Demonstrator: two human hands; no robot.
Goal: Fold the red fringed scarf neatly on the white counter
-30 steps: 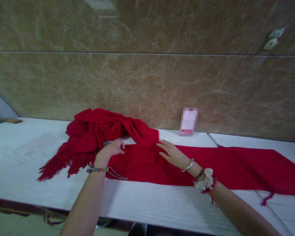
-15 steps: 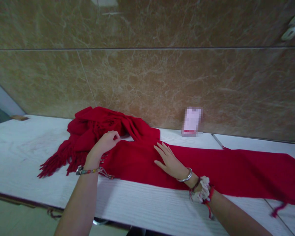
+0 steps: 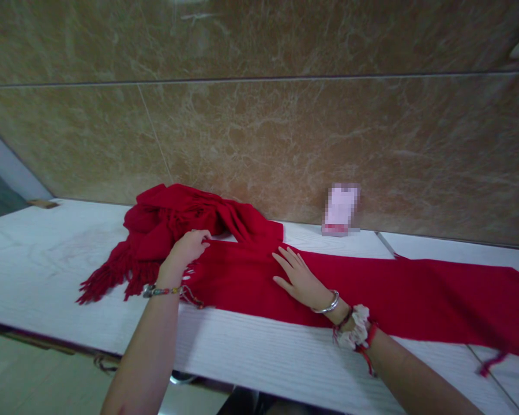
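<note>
A long red scarf [image 3: 389, 294] lies spread flat across the white table, reaching past the right edge of view. At its upper left corner, my left hand [image 3: 191, 249] has its fingers closed on the cloth edge. My right hand [image 3: 300, 279] rests palm down on the flat cloth, fingers stretched out and apart. Behind and left of my left hand sits a bunched heap of red cloth [image 3: 168, 213] with fringed ends. I cannot tell whether heap and flat strip are one piece. My left wrist partly covers the fringe at the strip's left end.
A pale pink, pixelated object [image 3: 341, 208] leans near the tiled wall [image 3: 251, 138] behind the table. The white tabletop [image 3: 251, 351] ends at a front edge close to me. A small brown piece [image 3: 43, 203] lies at the far left corner.
The view has shifted slightly. My left hand stays at the cloth's upper left corner, and my right hand still lies flat in nearly the same place.
</note>
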